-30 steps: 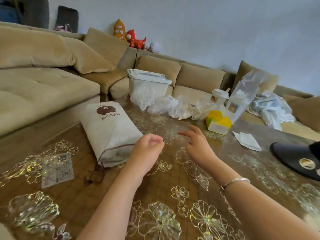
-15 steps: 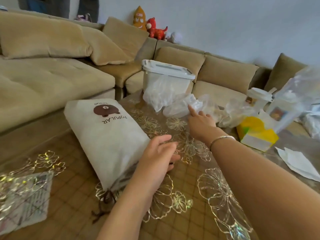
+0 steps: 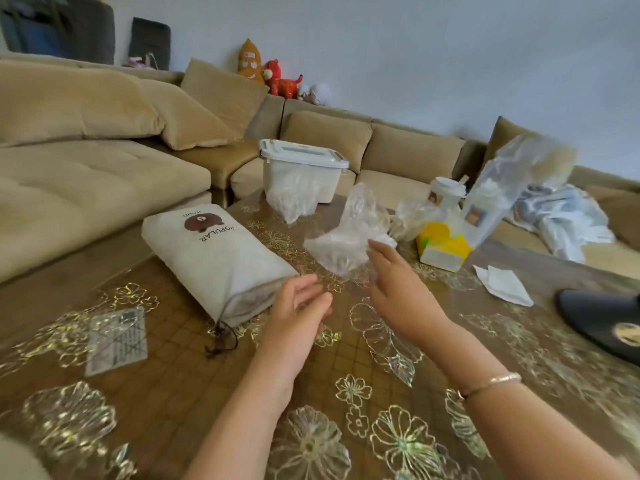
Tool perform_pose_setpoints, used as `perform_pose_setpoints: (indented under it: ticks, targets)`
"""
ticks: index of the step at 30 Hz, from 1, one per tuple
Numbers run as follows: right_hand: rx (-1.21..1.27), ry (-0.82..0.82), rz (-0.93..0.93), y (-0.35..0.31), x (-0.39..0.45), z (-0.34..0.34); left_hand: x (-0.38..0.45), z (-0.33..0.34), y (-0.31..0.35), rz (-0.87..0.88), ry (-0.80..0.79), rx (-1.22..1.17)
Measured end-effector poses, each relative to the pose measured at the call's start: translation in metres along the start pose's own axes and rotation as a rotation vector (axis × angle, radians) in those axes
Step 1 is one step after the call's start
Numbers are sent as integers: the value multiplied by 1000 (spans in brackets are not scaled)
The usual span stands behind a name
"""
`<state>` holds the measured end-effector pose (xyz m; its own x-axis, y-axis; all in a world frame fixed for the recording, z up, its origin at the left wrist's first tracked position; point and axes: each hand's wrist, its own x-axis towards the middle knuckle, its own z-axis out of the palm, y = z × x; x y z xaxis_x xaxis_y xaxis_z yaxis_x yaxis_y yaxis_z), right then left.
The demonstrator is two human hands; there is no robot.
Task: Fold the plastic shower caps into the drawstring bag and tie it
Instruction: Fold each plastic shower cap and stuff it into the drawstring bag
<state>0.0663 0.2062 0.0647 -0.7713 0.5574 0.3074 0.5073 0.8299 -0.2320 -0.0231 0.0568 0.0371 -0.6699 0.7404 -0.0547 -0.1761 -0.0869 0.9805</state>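
Observation:
A white drawstring bag [image 3: 221,261] printed with a brown bear and "POPULAR" lies on the table, its mouth and brown cord [image 3: 221,339] facing me. My right hand [image 3: 398,282] pinches a crumpled clear plastic shower cap [image 3: 346,237] and holds it just above the table, right of the bag. My left hand [image 3: 298,313] hovers with relaxed fingers beside the bag's mouth and holds nothing. More clear plastic caps [image 3: 410,216] lie bunched farther back on the table.
A white lidded bin [image 3: 304,161] with plastic hanging from it stands at the far table edge. A yellow box [image 3: 443,247], white cups, a white tissue [image 3: 502,282] and a black cap [image 3: 602,320] sit to the right. A beige sofa wraps round behind.
My right hand reached to the pile of caps, took hold of one and has drawn it back toward me. My left hand stayed near the bag's mouth.

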Motion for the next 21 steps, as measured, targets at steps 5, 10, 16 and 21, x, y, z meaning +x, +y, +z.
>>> perform_pose_setpoints:
  ticks: [5, 10, 16, 21]
  targets:
    - [449, 186, 164, -34, -89, -19, -50, 1, 0, 112, -20, 103]
    - [862, 242, 273, -55, -131, -31, -65, -3, -1, 201, -90, 255]
    - [1203, 182, 294, -49, -141, -27, -69, -5, 0, 196, -227, 259]
    - [1371, 171, 279, -47, -134, -16, -65, -1, 4, 151, -239, 132]
